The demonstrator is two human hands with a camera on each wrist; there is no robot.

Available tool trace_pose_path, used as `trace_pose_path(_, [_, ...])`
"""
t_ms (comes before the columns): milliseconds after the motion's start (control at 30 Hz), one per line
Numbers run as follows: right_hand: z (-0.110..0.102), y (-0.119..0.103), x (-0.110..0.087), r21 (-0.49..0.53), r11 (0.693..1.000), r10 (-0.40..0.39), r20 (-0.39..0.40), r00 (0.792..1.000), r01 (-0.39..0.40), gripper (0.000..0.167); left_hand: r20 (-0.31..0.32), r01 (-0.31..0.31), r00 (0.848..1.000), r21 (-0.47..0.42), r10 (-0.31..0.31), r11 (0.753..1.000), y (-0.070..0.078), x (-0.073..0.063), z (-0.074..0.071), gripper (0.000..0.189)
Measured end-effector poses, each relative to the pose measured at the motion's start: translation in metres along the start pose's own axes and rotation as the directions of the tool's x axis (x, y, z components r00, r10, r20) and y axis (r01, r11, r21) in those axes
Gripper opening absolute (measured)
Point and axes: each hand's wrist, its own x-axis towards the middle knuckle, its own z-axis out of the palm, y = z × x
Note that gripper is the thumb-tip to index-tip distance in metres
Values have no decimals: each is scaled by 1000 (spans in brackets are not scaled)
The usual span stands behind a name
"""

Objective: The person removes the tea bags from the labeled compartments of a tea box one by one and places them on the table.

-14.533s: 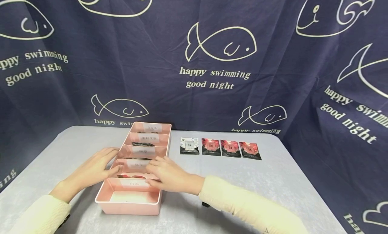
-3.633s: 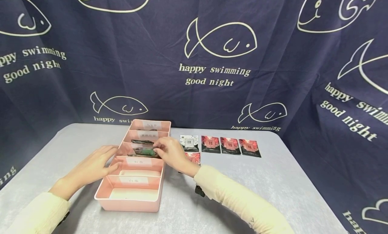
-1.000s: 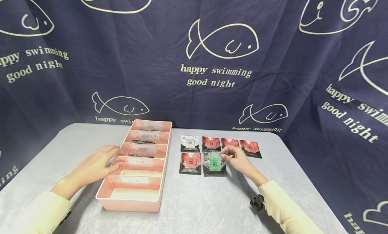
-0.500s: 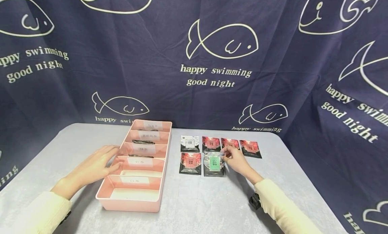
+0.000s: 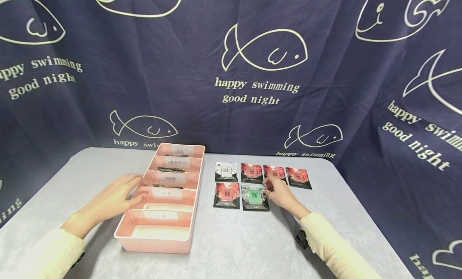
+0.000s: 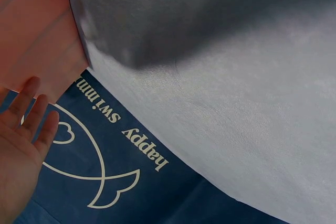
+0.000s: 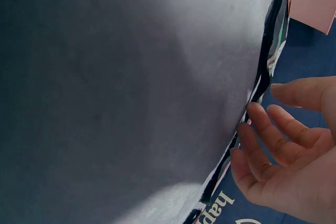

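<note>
A long pink divided box [image 5: 153,245] with paper labels stands on the table's left. My left hand [image 5: 113,194] rests at its left rim, fingers extended against the side in the left wrist view. My right hand [image 5: 281,192] is at the upper right corner of a green-labelled tea sachet [image 5: 255,197], which lies flat on the table. In the right wrist view, thumb and fingers stand apart beside the sachets' edges. Left of it lies a red tea sachet [image 5: 226,195]. The row behind holds a white sachet [image 5: 226,172] and several red sachets [image 5: 251,173].
Dark sachet edges [image 5: 170,170] show in the box's rear compartments; the front two show bare floors. A grey table [image 5: 231,247] carries everything. Behind and beside it hangs a dark blue curtain [image 5: 195,70] with white fish drawings.
A red sachet, then the green one, left the box for the front row. My right hand has since eased its hold at the green sachet's corner. The left hand stays at the box.
</note>
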Motion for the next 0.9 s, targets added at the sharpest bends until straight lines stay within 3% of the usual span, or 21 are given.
trace_pose_path(433, [-10,-17,8,6,1000,-17,-13,1000,17,21,11,11,1000,6,-11,1000,0,1,0,40])
trace_pose_path(700, [-8,-43,13,32,994,-109,34,993,108,21,22,21,1000,-5,-21,1000,0,1,-1,42])
trace_pose_path(900, [1,-64,15,43,976,-216,64,974,214,22,24,22,999,-4,-22,1000,2,1,-2,41])
